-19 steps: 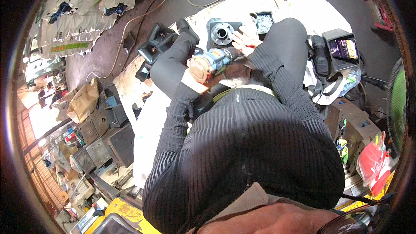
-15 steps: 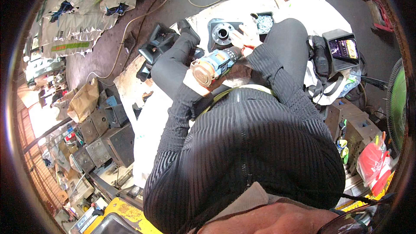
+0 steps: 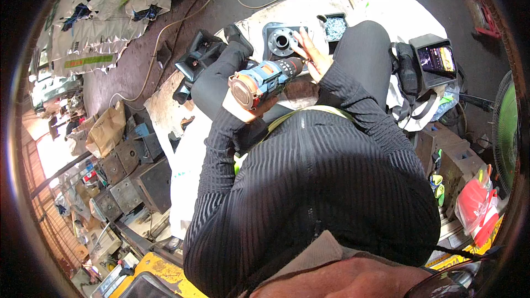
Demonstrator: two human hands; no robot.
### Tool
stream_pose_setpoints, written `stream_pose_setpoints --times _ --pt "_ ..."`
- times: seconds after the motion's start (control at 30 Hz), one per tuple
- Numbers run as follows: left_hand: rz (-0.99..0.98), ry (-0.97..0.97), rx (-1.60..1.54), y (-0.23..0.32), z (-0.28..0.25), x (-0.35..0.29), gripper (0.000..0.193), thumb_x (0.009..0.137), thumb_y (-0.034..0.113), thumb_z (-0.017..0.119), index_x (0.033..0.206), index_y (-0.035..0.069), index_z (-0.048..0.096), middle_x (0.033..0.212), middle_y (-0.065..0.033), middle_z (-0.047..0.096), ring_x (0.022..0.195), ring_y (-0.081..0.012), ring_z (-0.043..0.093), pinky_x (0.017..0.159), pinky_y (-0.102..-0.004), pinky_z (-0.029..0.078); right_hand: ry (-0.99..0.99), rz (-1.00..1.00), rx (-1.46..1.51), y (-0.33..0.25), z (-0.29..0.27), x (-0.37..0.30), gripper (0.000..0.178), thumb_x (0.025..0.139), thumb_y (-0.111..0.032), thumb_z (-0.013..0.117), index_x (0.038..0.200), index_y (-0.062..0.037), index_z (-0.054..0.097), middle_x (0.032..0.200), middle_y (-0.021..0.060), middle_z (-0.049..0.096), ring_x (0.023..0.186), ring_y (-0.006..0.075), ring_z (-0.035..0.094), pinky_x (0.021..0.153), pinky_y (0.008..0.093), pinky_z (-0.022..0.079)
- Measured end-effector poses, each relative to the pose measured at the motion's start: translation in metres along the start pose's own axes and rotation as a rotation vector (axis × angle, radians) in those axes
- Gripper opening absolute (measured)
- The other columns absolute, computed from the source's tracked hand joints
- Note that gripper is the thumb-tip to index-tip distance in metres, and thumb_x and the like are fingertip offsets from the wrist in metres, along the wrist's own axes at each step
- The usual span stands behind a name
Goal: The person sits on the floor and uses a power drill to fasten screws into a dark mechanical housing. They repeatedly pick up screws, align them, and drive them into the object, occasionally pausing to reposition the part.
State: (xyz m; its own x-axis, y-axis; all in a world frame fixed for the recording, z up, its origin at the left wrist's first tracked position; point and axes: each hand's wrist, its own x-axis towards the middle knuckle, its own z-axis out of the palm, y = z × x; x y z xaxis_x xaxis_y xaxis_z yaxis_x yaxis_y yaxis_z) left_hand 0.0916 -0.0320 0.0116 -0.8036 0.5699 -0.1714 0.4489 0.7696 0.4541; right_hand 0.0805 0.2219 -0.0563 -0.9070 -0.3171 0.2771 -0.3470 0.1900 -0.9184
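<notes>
My left hand (image 3: 241,109) is wrapped round the grip of a blue and black cordless drill (image 3: 267,79). The drill's chuck points right, towards the palm of my right hand (image 3: 313,55). My right hand has its fingers stretched out and apart, their tips at the right edge of a dark square part with a round flange (image 3: 281,51) and a raised tube in its centre. Whether a small piece sits at those fingertips is too fine to tell. Just beyond my right hand stands a small black tray (image 3: 335,26) with many small bluish metal pieces, apparently screws.
White sheeting (image 3: 381,11) lies under my legs. Black moulded parts (image 3: 201,55) rest by my left leg. On the right are a phone (image 3: 438,59) in a dark box and a green fan (image 3: 505,132). A cable (image 3: 165,33) crosses the floor near wrapped bundles (image 3: 83,38).
The drill in my left hand has shifted left and slightly down. My right hand has come away from the chuck, its fingers now stretched out by the flange.
</notes>
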Motion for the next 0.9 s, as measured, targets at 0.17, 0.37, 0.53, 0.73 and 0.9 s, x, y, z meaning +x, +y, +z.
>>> stream_pose_setpoints --times 0.17,0.37,0.53,0.73,0.9 --pt "0.038 -0.058 0.056 0.013 -0.019 0.004 0.067 0.065 0.034 0.072 0.118 0.007 0.043 0.111 -0.0142 0.050 0.102 -0.0290 0.050 0.090 -0.0375 0.038 -0.045 -0.067 0.108 0.032 0.013 0.001 0.094 0.057 0.021 0.028 0.139 -0.0177 0.002 0.141 0.0173 0.019 0.121 0.0292 0.037 0.081 0.0225 0.041" --pt "-0.051 -0.150 -0.028 0.030 -0.042 0.002 0.046 0.068 0.032 0.069 0.108 0.017 0.055 0.107 -0.0050 0.057 0.101 -0.0237 0.052 0.089 -0.0370 0.040 -0.428 0.251 0.011 0.010 -0.007 0.004 0.083 0.067 -0.003 0.038 0.138 -0.0284 0.004 0.134 0.0134 0.036 0.088 0.0219 0.058 0.062 0.0240 0.045" --pt "-0.327 -0.302 -0.229 0.047 -0.055 0.014 0.067 0.058 0.022 0.077 0.113 0.004 0.044 0.106 -0.0118 0.052 0.096 -0.0231 0.053 0.085 -0.0323 0.042 -0.620 0.310 -0.006 0.066 0.017 0.008 0.100 0.062 0.013 0.044 0.138 -0.0311 -0.004 0.114 0.0211 0.052 0.061 0.0219 0.057 0.056 0.0295 0.047" --pt "-0.117 -0.325 -0.293 0.037 -0.057 0.014 0.063 0.059 0.021 0.077 0.111 0.004 0.047 0.108 -0.0118 0.053 0.095 -0.0233 0.053 0.085 -0.0322 0.042 -0.705 0.225 0.015 -0.001 -0.019 0.024 0.094 0.065 0.011 0.043 0.138 -0.0249 -0.004 0.122 0.0218 0.045 0.092 0.0274 0.056 0.077 0.0305 0.046" --pt "0.009 -0.123 -0.165 0.009 -0.032 0.020 0.057 0.062 0.023 0.074 0.111 0.007 0.050 0.104 -0.0118 0.055 0.093 -0.0257 0.055 0.081 -0.0337 0.045 -0.336 0.146 0.061 0.034 -0.029 0.026 0.082 0.072 -0.006 0.052 0.138 -0.0167 0.005 0.133 0.0152 0.034 0.119 0.0278 0.039 0.100 0.0358 0.030"
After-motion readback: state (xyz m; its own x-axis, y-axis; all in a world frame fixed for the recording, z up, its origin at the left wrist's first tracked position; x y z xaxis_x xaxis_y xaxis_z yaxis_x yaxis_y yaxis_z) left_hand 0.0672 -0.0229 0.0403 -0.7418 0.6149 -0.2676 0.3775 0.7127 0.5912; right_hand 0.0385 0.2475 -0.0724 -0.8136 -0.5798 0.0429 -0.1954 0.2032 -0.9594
